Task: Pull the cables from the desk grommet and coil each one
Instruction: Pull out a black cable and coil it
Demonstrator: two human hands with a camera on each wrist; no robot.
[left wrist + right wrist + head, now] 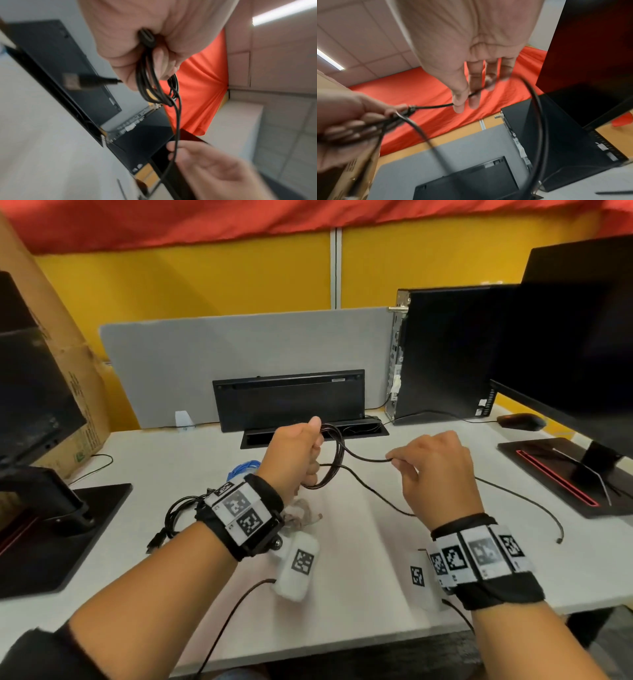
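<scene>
My left hand [301, 453] grips several loops of a thin black cable [334, 460] above the white desk [359, 542], just in front of the open grommet slot [315, 434]. In the left wrist view the loops [147, 75] hang from my fist [137, 44] and a USB plug [72, 82] sticks out beside it. My right hand [428, 470] pinches the same cable [436, 106] between thumb and fingertips [458, 106], a short way right of the coil. The loose tail [527, 501] trails right across the desk to its free end [559, 541].
A coiled black cable [174, 518] and a blue cable [243, 469] lie on the desk at the left. A keyboard [289, 398] stands on edge behind the grommet. A PC tower [445, 350], mouse [520, 421] and monitor [582, 344] stand right; another monitor base [51, 532] left.
</scene>
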